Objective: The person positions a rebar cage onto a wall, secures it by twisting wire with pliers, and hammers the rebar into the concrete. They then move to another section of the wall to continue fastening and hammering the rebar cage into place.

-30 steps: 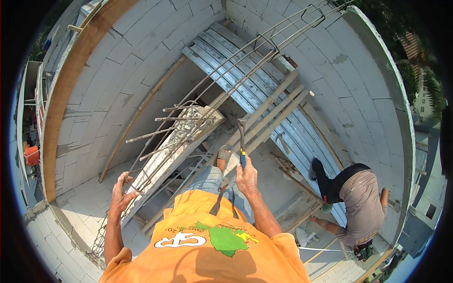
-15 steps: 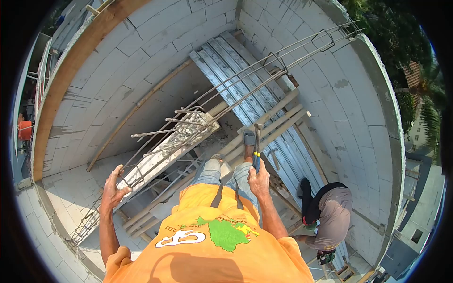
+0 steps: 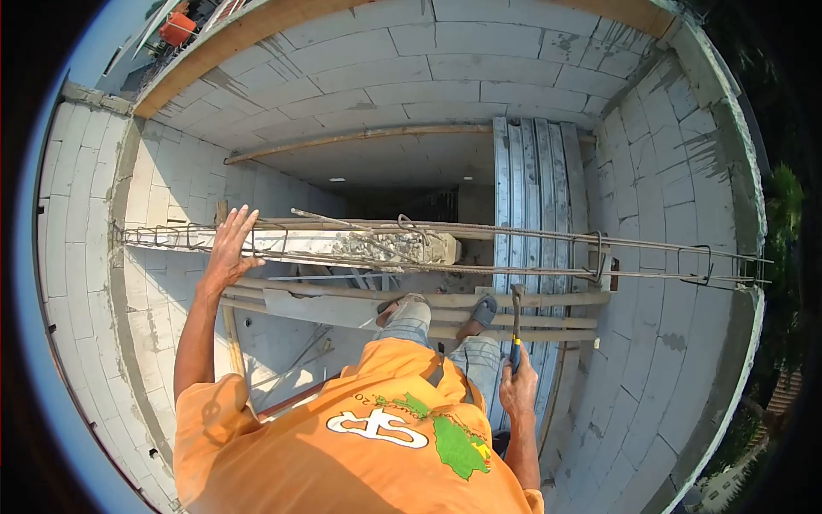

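My left hand [image 3: 229,250] is at the rebar cage [image 3: 505,230], its fingers stretched out and thumb apart. It lies over the bars above the concrete beam [image 3: 312,243] and seems to touch them; its grip is not closed. In my right hand [image 3: 518,387] is a hammer [image 3: 516,321] with a blue, yellow and black handle, head pointing away from me. The hammer head is just short of the bamboo poles. The beam's broken, rough end [image 3: 402,248] lies inside the cage, whose bars run on to the right wall.
My sandalled feet [image 3: 484,310] stand at the bamboo poles [image 3: 548,322] over a deep drop. Corrugated metal sheets [image 3: 533,193] run beneath the cage at right. Block walls [image 3: 479,64] surround the space, and a bent rebar end [image 3: 317,218] sticks up.
My view has turned, so the cage now runs straight across. My left hand has come onto the bars. The hammer stays in my right hand. The other person has left the view.
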A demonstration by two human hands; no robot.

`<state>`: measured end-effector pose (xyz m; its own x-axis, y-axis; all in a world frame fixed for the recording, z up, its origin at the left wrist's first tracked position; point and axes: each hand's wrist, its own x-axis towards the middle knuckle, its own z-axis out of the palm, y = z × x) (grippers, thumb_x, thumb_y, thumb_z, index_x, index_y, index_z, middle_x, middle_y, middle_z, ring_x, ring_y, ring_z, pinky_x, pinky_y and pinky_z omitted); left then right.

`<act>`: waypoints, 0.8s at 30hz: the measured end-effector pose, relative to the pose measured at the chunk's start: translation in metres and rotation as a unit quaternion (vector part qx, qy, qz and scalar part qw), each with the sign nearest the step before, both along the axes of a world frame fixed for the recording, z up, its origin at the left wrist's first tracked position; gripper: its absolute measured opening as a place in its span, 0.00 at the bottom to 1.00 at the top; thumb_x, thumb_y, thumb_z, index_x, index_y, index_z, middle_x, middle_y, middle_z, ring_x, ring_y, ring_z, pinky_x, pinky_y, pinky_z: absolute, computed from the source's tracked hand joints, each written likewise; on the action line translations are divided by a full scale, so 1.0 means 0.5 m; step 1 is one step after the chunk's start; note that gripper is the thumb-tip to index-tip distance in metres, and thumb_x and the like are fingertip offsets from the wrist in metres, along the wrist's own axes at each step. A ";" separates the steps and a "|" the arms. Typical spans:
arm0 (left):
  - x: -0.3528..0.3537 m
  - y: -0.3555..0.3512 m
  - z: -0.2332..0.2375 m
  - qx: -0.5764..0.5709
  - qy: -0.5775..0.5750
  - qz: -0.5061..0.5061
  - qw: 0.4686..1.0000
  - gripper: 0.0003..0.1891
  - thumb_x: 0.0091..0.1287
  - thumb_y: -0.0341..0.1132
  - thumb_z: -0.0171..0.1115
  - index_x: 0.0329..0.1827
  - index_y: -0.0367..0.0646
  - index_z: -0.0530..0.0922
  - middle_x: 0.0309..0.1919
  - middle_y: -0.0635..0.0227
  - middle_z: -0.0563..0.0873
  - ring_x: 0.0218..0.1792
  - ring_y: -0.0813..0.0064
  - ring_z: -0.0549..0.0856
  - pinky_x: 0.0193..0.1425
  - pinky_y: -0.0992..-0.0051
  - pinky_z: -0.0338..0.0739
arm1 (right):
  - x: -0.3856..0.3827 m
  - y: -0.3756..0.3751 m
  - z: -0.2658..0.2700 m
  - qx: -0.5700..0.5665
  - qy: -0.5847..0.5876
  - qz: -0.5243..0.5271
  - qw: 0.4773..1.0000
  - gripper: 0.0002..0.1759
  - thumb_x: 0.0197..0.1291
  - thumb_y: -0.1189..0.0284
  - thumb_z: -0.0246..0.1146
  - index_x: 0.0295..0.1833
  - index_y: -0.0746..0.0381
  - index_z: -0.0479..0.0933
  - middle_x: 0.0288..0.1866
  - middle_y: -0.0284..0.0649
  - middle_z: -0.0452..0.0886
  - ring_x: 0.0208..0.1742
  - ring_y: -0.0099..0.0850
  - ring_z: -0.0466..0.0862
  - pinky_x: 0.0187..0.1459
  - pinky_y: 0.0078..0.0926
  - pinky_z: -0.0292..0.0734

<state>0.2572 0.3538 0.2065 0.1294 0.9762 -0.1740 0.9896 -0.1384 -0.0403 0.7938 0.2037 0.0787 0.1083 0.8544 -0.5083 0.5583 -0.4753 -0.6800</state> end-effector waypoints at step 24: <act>0.528 -0.046 -0.260 0.070 -0.166 0.112 0.977 0.49 0.55 0.49 0.67 0.76 0.35 0.53 0.76 0.49 0.52 0.78 0.54 0.50 0.75 0.54 0.54 | -0.008 0.185 0.058 -0.049 0.134 0.185 0.972 0.28 0.67 0.72 0.54 0.70 0.68 0.59 0.37 0.57 0.81 0.36 0.53 0.83 0.39 0.43 0.76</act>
